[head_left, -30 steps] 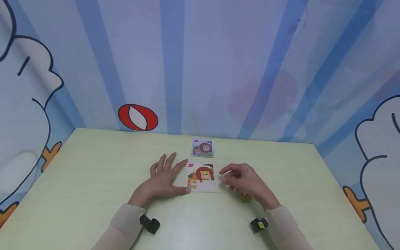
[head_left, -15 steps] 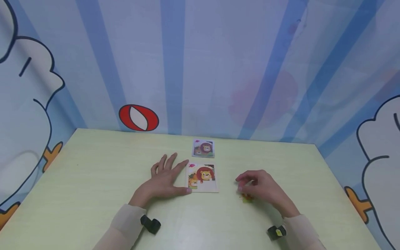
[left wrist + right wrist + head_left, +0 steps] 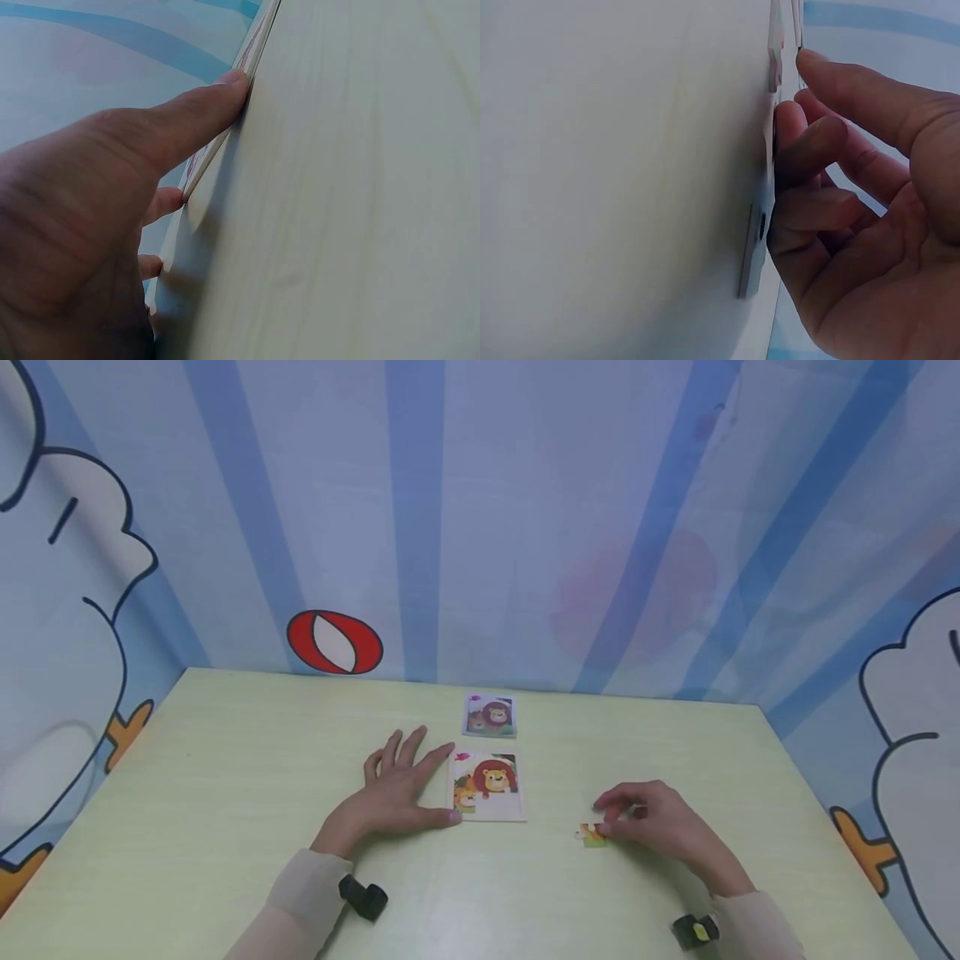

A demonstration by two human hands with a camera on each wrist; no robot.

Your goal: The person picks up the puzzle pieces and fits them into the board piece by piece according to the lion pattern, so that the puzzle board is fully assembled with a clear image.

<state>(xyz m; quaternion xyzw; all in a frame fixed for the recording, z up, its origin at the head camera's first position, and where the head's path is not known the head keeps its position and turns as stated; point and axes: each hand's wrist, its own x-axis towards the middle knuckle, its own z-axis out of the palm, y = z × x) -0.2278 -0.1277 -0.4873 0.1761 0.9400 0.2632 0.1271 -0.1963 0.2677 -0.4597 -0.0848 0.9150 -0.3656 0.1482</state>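
Basically, the puzzle board (image 3: 498,810) lies flat mid-table, lion pic filling most of it, btm-R part bare. Loose pc. (image 3: 591,836), orange & green print, is on the table (image 3: 262,777) well R of the board, right by the R hand (image 3: 654,814). That hand hangs low, palm turned inward, forearm angling up & L from the btm-R side; thumb & index apart w/ a gap b/w them, other fingers loosely bent under. Thumb tip's at the loose pc.'s edge in the head view; can't tell if it's touching. R wrist cam also shows a second pc. (image 3: 751,251) close under the bent fingers, contact unclear. L hand (image 3: 396,793) is spread beside the board's L edge: thumb tip on btm-L corner, index stretched to top-L corner, rest fanned out away from it, nothing gripped. Matching small lion card (image 3: 489,715) lies just behind the board. Both forearms in pale sleeves, black cam (image 3: 363,897) on the L wrist, another (image 3: 695,932) on the R. Bg: blue striped backdrop (image 3: 480,527) w/ a printed red & white ball (image 3: 335,642).
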